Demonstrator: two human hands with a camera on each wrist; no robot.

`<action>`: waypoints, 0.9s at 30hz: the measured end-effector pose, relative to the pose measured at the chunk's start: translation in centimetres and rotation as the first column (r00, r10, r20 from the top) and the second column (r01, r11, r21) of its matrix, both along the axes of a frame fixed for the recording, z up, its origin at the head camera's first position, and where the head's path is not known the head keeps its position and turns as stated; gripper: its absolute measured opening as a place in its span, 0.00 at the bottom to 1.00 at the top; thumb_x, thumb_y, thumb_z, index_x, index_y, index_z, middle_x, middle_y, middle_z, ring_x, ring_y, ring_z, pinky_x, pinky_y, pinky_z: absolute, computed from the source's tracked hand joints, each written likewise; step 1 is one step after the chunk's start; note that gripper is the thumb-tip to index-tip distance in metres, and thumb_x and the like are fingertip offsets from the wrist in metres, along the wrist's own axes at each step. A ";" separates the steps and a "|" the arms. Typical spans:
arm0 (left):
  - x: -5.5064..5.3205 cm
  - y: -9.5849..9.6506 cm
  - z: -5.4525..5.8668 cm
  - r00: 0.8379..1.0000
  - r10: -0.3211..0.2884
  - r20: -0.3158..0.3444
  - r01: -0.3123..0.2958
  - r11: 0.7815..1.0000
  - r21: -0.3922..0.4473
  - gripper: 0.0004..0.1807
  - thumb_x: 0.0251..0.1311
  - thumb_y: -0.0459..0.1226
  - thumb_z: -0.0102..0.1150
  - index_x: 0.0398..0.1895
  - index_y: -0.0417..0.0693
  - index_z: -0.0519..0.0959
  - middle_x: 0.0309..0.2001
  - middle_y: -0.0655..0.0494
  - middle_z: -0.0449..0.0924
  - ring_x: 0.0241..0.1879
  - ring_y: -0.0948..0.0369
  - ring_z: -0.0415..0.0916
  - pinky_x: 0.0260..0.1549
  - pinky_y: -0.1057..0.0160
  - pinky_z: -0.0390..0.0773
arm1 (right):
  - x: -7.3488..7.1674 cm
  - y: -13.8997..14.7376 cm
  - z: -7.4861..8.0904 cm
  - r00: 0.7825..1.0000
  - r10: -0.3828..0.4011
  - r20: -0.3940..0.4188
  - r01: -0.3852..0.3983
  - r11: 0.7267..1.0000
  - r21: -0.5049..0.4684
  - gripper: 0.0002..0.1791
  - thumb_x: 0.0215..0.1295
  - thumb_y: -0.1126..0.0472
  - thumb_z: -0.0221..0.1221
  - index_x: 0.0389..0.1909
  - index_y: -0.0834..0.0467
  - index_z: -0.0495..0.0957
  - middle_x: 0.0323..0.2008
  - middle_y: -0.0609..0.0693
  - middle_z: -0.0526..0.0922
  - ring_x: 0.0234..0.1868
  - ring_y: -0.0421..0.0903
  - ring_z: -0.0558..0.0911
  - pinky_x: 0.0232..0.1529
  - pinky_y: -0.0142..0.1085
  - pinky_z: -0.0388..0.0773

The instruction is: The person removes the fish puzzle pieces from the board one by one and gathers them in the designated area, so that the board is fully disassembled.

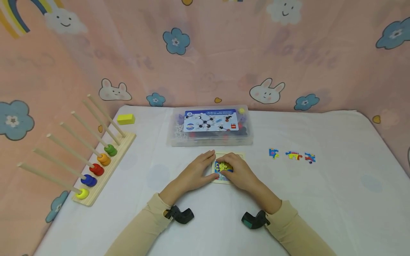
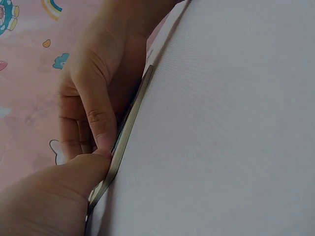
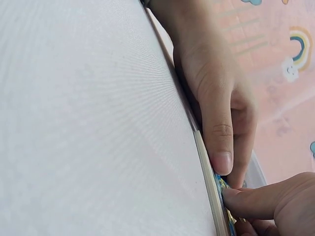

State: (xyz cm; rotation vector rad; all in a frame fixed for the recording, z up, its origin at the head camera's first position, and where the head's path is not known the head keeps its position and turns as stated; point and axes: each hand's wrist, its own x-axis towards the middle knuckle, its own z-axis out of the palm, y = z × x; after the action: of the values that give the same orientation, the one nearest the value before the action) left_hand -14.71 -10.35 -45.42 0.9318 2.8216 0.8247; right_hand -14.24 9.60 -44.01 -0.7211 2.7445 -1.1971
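A small jigsaw puzzle board [image 1: 221, 180] with a pale wooden rim lies on the white table, partly covered by both hands. My left hand [image 1: 195, 172] lies along the board's left side, fingers fairly straight, its thumb reaching over the lower left part. Over the right half is my right hand [image 1: 241, 172], its bent fingers and thumb around a yellow puzzle piece [image 1: 223, 166]. In the right wrist view, the right thumb [image 3: 246, 200] bears on the colourful pieces, close to the left thumb [image 3: 221, 147]. The board's edge [image 2: 129, 130] shows side-on in the left wrist view.
Several loose puzzle pieces [image 1: 293, 155] lie to the right. Behind the board is a clear plastic box [image 1: 209, 141] with a molecule label. At left, a wooden peg rack [image 1: 110, 170] with coloured rings stands near a yellow block [image 1: 126, 119].
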 end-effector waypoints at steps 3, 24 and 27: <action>0.0 0.0 0.0 1.000 0.004 0.005 -0.004 1.000 -0.006 0.40 0.62 0.51 0.58 0.70 0.40 0.59 0.73 0.48 0.55 0.72 0.53 0.52 0.70 0.55 0.57 | 0.1 0.0 0.0 1.000 -0.006 -0.007 0.006 1.000 -0.002 0.19 0.58 0.69 0.62 0.52 0.60 0.78 0.51 0.55 0.78 0.57 0.55 0.74 0.60 0.53 0.70; 0.0 0.0 -0.1 1.000 0.010 0.001 -0.010 1.000 -0.002 0.40 0.61 0.52 0.58 0.70 0.39 0.60 0.73 0.49 0.55 0.72 0.53 0.53 0.70 0.56 0.57 | -0.6 2.1 1.7 0.999 0.049 -0.002 -0.049 0.998 0.024 0.19 0.61 0.66 0.61 0.54 0.60 0.77 0.49 0.52 0.78 0.47 0.46 0.74 0.49 0.44 0.76; 0.0 0.0 -0.1 1.000 0.013 0.010 -0.013 1.000 -0.007 0.40 0.61 0.52 0.58 0.70 0.40 0.60 0.73 0.49 0.55 0.72 0.53 0.52 0.70 0.56 0.57 | -0.6 2.9 2.1 0.998 0.053 0.024 -0.054 0.998 0.037 0.19 0.61 0.66 0.61 0.54 0.60 0.77 0.49 0.52 0.78 0.46 0.46 0.75 0.50 0.45 0.77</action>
State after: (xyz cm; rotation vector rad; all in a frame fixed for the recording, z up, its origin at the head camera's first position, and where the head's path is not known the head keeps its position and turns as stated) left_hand -14.69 -10.37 -45.50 0.9069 2.8232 0.8175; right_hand -14.83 12.49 -41.91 -0.7670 2.7032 -1.1332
